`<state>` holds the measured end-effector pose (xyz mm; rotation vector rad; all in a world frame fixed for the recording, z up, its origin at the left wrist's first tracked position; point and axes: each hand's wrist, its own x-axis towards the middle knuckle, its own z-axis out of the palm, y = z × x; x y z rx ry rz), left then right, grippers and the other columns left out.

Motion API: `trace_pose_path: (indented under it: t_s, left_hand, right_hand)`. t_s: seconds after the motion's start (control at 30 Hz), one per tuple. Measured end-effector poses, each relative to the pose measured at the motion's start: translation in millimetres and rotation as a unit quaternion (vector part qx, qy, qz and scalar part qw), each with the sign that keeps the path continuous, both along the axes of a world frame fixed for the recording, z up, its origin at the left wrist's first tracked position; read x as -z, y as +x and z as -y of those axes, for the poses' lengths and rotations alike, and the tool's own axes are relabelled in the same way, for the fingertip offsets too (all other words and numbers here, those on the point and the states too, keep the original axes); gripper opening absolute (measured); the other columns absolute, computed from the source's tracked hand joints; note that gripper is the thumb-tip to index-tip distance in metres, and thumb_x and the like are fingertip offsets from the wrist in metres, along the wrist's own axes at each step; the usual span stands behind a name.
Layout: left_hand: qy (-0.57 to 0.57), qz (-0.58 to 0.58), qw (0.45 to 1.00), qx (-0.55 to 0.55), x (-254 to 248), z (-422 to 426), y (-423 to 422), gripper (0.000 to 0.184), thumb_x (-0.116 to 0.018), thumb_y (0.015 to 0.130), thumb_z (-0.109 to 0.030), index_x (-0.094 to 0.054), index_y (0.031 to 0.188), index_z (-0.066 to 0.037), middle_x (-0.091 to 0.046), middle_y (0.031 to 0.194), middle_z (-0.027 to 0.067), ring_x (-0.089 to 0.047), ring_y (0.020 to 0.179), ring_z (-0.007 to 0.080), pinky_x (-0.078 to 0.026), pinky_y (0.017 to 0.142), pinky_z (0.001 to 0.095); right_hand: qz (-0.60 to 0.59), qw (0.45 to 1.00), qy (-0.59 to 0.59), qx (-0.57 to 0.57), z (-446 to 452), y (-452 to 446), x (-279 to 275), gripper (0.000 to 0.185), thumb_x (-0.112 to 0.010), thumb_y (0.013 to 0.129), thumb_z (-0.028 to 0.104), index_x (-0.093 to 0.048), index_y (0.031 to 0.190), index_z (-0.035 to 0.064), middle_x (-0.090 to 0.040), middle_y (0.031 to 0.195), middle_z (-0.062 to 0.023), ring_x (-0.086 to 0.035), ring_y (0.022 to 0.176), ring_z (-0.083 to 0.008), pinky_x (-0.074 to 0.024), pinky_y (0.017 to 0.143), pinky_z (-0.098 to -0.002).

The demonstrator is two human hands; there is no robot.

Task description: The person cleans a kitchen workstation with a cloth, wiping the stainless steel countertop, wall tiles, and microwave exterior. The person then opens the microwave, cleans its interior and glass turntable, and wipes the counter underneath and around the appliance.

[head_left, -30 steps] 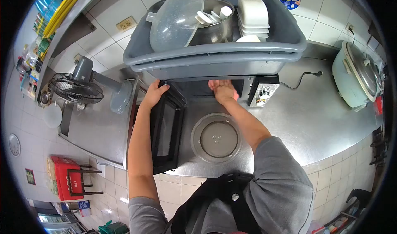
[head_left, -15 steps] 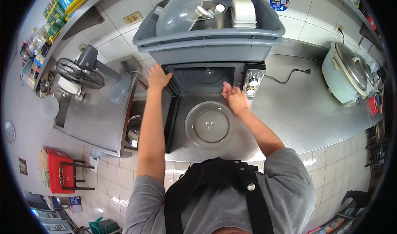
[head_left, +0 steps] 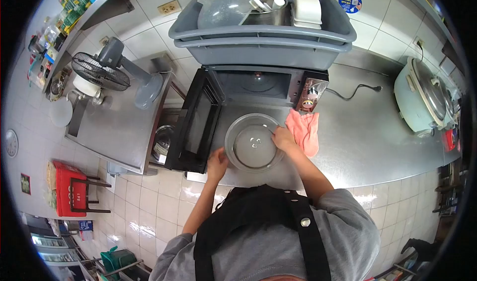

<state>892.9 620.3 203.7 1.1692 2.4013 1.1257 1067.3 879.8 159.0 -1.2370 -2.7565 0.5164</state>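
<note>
A round glass plate [head_left: 254,152] lies on the steel counter in front of the microwave [head_left: 253,82], whose door [head_left: 198,124] stands open to the left. My right hand [head_left: 283,138] grips the plate's right rim, fingers closed on it. At the lower left rim is my left hand [head_left: 217,164], its fingers apart and close to the glass; whether they touch it is hard to tell. A pink cloth [head_left: 304,131] lies crumpled on the counter, just right of my right hand and below the microwave's control panel [head_left: 312,93].
Stacked grey tubs [head_left: 263,37] with a pot and dishes sit on top of the microwave. A loose plug and cord [head_left: 355,86] lie to its right, and a rice cooker [head_left: 420,97] stands farther right. A fan [head_left: 149,89] stands on the left counter [head_left: 121,124].
My left hand has left the microwave door and come down beside the plate. My right hand has let go of the cloth, which now lies on the counter, and has taken hold of the plate's rim.
</note>
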Motion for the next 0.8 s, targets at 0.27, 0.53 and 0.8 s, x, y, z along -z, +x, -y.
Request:
trace_pose_path:
  t_s: [0.27,0.53,0.8]
  left_hand:
    - [0.054,0.388,0.916,-0.083,48,11,18,0.034,-0.06,0.089,-0.006,-0.05,0.119,0.006,-0.07,0.087,0.0168,-0.07,0.072,0.0235,-0.059,0.062,0.0326]
    - [0.019,0.414,0.905,-0.093,49,-10,16,0.028,-0.068,0.088,-0.01,-0.053,0.106,0.005,-0.066,0.075,0.0127,-0.068,0.061,0.0206,-0.059,0.053,0.033]
    - [0.163,0.569,0.801,-0.092,37,-23,40,0.019,-0.044,0.102,-0.015,-0.038,0.115,-0.002,-0.065,0.096,0.0205,-0.07,0.082,0.0307,-0.061,0.072,0.042]
  right_hand:
    - [-0.447,0.813,-0.356,0.106,-73,-61,-76,0.013,-0.06,0.093,0.01,-0.058,0.088,-0.0012,-0.067,0.078,-0.0104,-0.065,0.058,-0.0179,-0.0582,0.059,-0.0309]
    - [-0.588,0.587,-0.389,0.398,-140,-158,-34,0.008,-0.059,0.092,-0.001,-0.056,0.086,-0.0047,-0.064,0.076,-0.0154,-0.069,0.062,-0.0259,-0.0626,0.053,-0.0352]
    - [-0.567,0.633,-0.402,0.341,-133,-141,-26,0.019,-0.063,0.088,-0.004,-0.056,0.105,-0.0086,-0.064,0.082,-0.0165,-0.067,0.061,-0.0267,-0.0631,0.058,-0.0353]
